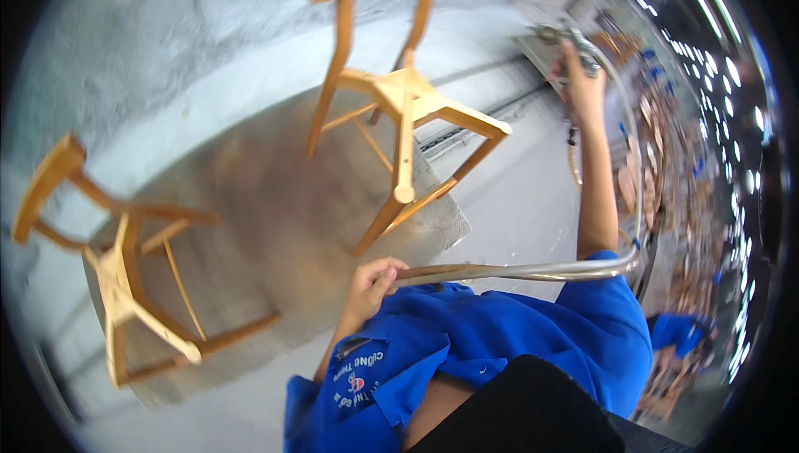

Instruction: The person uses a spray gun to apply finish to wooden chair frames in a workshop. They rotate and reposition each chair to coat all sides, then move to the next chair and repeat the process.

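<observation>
The spray gun (pixel 574 41) is held high and far out at the upper right, in the right hand (pixel 583 78), whose fingers are clenched round its grip; the picture is blurred there, so I cannot tell whether the trigger is pressed. From the gun a pale hose (pixel 516 271) loops down past the right arm and runs across the body to the left hand (pixel 372 280), whose fingers are closed around it just above the blue shirt (pixel 499 328).

To handle this well, I judge the left hand should hold the hose's slack close to the body, so the line does not sweep against a chair, and the right wrist should hold the gun level.

One bare wooden chair (pixel 399 95) stands ahead on a stained mat (pixel 275 203), well apart from the gun; a second wooden chair (pixel 116 261) stands at the left.
</observation>
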Demonstrator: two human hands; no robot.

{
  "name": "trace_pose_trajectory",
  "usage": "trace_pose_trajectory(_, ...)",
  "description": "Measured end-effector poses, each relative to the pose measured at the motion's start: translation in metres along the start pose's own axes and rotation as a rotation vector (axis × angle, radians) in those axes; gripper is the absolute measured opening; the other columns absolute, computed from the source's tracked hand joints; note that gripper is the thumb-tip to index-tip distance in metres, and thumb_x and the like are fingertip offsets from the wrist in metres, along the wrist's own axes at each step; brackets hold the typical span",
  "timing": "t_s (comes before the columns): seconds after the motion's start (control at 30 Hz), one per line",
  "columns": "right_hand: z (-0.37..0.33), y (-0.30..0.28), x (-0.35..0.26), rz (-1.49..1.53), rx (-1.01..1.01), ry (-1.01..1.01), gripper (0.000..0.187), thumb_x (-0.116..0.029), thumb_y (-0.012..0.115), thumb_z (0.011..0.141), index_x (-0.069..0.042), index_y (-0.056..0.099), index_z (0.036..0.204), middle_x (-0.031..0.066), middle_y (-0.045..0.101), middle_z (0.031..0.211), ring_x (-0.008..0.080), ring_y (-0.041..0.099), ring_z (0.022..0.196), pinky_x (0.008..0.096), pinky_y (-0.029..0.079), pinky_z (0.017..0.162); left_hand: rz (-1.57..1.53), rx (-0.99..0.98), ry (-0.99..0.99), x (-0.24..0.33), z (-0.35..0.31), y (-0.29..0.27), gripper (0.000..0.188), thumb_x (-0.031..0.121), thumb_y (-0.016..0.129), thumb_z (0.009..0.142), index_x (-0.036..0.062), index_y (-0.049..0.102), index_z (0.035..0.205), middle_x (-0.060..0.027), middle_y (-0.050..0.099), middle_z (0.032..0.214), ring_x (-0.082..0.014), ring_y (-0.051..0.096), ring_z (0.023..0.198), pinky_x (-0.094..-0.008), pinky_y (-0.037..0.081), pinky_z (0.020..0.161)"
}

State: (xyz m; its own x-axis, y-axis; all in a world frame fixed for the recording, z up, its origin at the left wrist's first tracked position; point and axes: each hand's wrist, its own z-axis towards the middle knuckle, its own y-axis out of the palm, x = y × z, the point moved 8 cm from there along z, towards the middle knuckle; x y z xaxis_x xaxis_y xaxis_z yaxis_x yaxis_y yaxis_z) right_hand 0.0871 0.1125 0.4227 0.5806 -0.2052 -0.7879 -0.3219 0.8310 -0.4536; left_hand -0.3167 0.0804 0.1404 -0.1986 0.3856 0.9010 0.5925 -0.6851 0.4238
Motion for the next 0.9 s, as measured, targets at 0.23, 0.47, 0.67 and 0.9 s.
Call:
trace_pose_trajectory(0.23,-0.123,0.007,-0.019,0.513,-0.488,0.096,0.035,-0.037,0.059,0.098,-0.003,0.065,0.101,0.0035,0.065,0.069,0.0062,0.057,0.054,0.0204,0.033,0.038,0.076,-0.282,-0.098,-0.017,-0.005,0.036,0.062,0.058,0.058,0.093,-0.0013,0.066,0.107,-0.0075,0.069,0.092,-0.0116,0.061,0.078,-0.0240,0.048,0.068)
trace_pose_trajectory(0.47,-0.175,-0.061,0.020,0.293,-0.079,0.171,0.035,-0.038,0.060,0.098,-0.006,0.068,0.087,-0.0014,0.063,0.064,0.0045,0.048,0.048,0.0218,0.032,0.041,0.139,-0.507,-0.007,-0.028,-0.029,0.044,0.062,0.059,0.069,0.086,0.0012,0.067,0.109,-0.0009,0.065,0.081,-0.0073,0.055,0.075,-0.0237,0.042,0.066)
trace_pose_trajectory(0.67,-0.259,-0.093,0.082,0.148,0.013,0.410,0.036,-0.034,0.055,0.101,0.000,0.065,0.107,0.0059,0.063,0.072,0.0057,0.056,0.057,0.0187,0.030,0.038,0.134,-0.511,-0.083,-0.033,-0.053,0.038,0.041,0.041,0.072,0.087,0.0024,0.068,0.102,0.0082,0.043,0.057,-0.0035,0.037,0.055,-0.0243,0.028,0.053)
trace_pose_trajectory(0.9,-0.362,-0.062,0.091,0.359,-0.360,0.477,0.034,-0.030,0.059,0.098,0.001,0.067,0.109,0.0026,0.063,0.067,0.0025,0.043,0.044,0.0189,0.030,0.038,0.184,-0.673,-0.270,-0.045,-0.084,0.074,0.036,0.036,0.072,0.088,0.0027,0.069,0.100,0.0063,0.043,0.058,-0.0029,0.036,0.055,-0.0245,0.025,0.052)
